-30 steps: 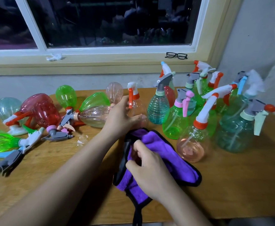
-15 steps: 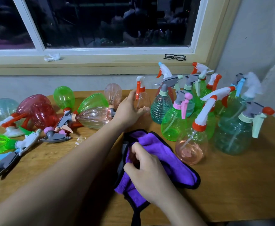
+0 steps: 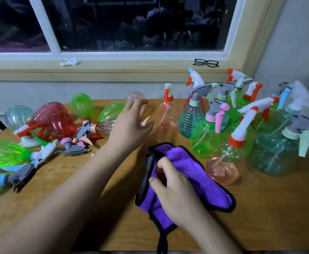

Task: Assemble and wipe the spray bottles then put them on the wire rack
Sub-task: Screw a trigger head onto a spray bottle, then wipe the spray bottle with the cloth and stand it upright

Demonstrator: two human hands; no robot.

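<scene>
On the left of the wooden table [image 3: 260,208], unwiped bottles lie on their sides, among them a clear bottle with a grey trigger [image 3: 102,126] just beside the left hand [image 3: 130,125]. That hand hovers with fingers spread, grasping nothing, and seems headed for this bottle; a grip around the ribbed belly rather than the trigger should keep it from rolling. Next, a clear pink bottle with an orange-and-white sprayer [image 3: 167,114] stands upright, apart from the hand. Nearer, the right hand [image 3: 175,191] clutches the purple cloth [image 3: 196,173], ready to wipe. At right stands a cluster of upright bottles [image 3: 241,129]. No wire rack is visible.
</scene>
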